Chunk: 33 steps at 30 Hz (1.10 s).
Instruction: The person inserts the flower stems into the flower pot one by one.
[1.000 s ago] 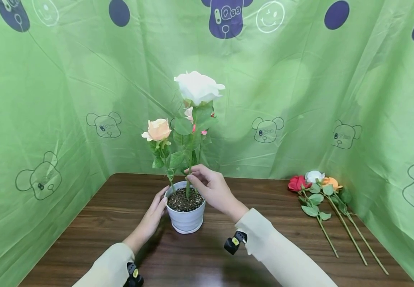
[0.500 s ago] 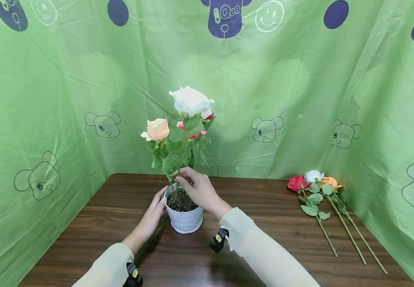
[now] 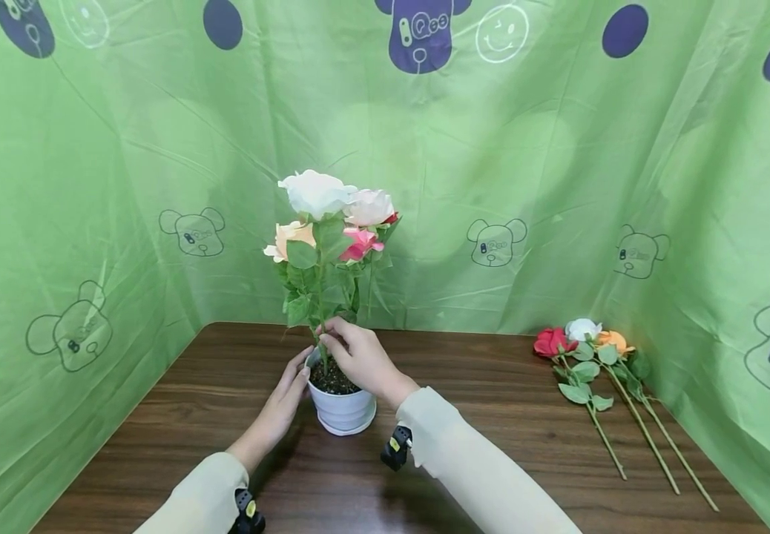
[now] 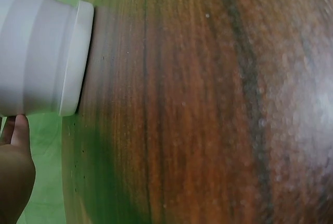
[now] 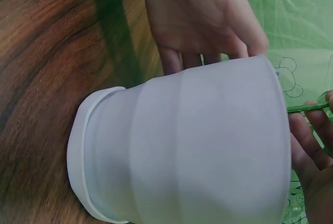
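Observation:
A white ribbed pot (image 3: 345,409) of dark soil stands on the table, holding several artificial roses. My left hand (image 3: 278,404) rests against the pot's left side with its fingers fairly straight; the right wrist view shows this hand (image 5: 205,18) touching the wall. My right hand (image 3: 366,361) pinches the green stem (image 3: 322,297) of the large white rose (image 3: 317,194) just above the soil. Close behind this rose are a peach rose (image 3: 289,239), a pale pink rose (image 3: 369,208) and a bright pink flower (image 3: 360,245). The stem's lower end is hidden in the pot.
At the table's right side lie a red rose (image 3: 553,342), a white rose (image 3: 582,329) and an orange rose (image 3: 615,341), their long stems pointing toward the front right. Green printed cloth (image 3: 425,148) surrounds the wooden table (image 3: 178,415) at the back and sides.
My right hand has moved left, carrying the large white rose's stem with it. The bloom is lower and further left, uncovering the pink flowers. My left hand has stayed on the pot.

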Available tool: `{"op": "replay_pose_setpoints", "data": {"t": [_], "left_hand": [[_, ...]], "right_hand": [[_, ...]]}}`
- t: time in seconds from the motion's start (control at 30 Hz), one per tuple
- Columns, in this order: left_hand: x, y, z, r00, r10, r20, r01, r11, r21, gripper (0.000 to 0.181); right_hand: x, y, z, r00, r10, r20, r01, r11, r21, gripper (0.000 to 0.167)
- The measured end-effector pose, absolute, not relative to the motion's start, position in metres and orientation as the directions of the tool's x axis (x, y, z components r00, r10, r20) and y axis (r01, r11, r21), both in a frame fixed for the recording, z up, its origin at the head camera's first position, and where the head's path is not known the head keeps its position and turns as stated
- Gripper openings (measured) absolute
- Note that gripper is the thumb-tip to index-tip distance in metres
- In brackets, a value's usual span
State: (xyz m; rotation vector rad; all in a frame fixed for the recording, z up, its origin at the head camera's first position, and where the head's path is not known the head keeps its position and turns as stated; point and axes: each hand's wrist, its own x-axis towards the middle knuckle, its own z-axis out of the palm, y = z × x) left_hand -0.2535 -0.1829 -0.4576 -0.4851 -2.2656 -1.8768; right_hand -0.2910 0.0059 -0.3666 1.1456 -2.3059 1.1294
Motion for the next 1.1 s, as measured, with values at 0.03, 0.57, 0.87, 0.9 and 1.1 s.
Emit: {"op": "replay_pose_setpoints", "data": {"t": [0.03,0.57,0.87,0.9,1.1], "left_hand": [[-0.254,-0.183,-0.458,-0.936,0.146,0.322,0.343,0.159,0.926,0.048],[-0.254,-0.183,-0.461,-0.929,0.151,0.337,0.358,0.141,0.923,0.048],[-0.256,-0.183,-0.462,-0.926,0.158,0.343,0.363,0.126,0.923,0.048],[-0.256,-0.183,-0.462,-0.925,0.157,0.345,0.365,0.126,0.922,0.048],[-0.256,-0.183,-0.461,-0.922,0.149,0.359,0.378,0.129,0.917,0.048]], "right_hand": [[-0.291,0.005,-0.367,-0.62,-0.52,0.587,-0.783,0.37,-0.5,0.016],[-0.294,-0.002,-0.391,-0.571,-0.478,0.668,-0.801,0.504,-0.323,0.012],[-0.293,-0.001,-0.391,-0.571,-0.468,0.675,-0.784,0.555,-0.279,0.011],[-0.293,-0.001,-0.391,-0.566,-0.469,0.678,-0.784,0.559,-0.268,0.011],[-0.293,-0.001,-0.392,-0.544,-0.48,0.688,-0.79,0.57,-0.227,0.01]]}}
